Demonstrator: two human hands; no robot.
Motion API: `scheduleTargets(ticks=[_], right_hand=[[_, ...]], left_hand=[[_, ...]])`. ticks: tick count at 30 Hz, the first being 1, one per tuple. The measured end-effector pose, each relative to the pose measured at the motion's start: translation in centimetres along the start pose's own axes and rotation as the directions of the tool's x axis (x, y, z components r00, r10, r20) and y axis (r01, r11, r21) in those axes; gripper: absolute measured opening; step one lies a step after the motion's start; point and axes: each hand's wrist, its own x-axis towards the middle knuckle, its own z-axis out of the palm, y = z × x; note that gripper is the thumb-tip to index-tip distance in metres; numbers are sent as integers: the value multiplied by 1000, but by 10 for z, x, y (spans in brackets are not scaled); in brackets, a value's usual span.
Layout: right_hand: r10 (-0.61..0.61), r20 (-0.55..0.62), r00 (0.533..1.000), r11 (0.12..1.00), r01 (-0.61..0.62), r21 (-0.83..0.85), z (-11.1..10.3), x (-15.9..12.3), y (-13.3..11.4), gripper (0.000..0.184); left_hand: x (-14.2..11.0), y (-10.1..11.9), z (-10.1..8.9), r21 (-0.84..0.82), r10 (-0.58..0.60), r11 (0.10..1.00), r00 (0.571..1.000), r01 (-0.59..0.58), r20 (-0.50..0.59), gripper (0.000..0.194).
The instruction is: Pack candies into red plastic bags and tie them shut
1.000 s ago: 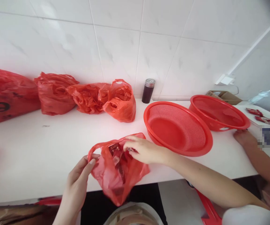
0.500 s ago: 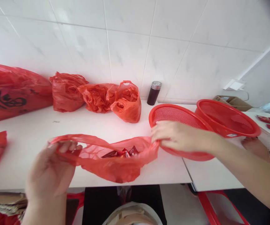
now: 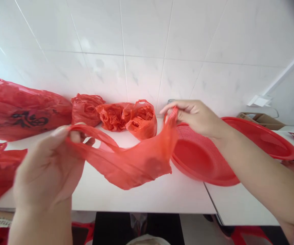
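Though lower before, bag [image 3: 134, 166] (red) higher.

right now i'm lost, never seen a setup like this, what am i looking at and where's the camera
There is no machine: a person works bare-handed, and the camera sits on their head, looking forward and down. The left hand grips one side of a red bag, the right hand the other; its contents don't show. On the white table, a big bag with black marks and some smaller bags line the wall. To the right are a near basket and a far basket, both red.
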Motion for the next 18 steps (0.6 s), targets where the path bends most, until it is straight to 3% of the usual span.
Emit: scheduleTargets(ticks=[3,6,8,10,12,13,16,18], right_hand=[[-15,-52,999,995,20,97,6,8,-7,18],[-7,64,998,991,-1,132,17,13,-9,13],[-15,145,989,986,-10,167,26,18,-11,9],[-15,224,974,979,-31,202,38,24,-14,7],[-24,296,955,976,-43,216,51,31,-17,9],[-36,318,947,976,-36,216,58,34,-18,10],[-77,280,957,981,23,194,75,39,-17,11],[-102,173,980,985,75,157,83,38,-10,14]], left_hand=[[7,0,6,172,25,984,993,-44,114,29],[15,3,12,301,25,946,956,-117,293,17],[22,6,17,417,-119,905,886,-89,449,24],[29,8,24,576,-363,817,746,-33,559,41],[35,7,30,705,-544,708,605,-42,582,49],[37,5,33,744,-591,664,560,-71,581,48],[39,0,38,814,-672,575,521,-80,526,39],[37,-3,35,837,-714,547,542,37,443,41]])
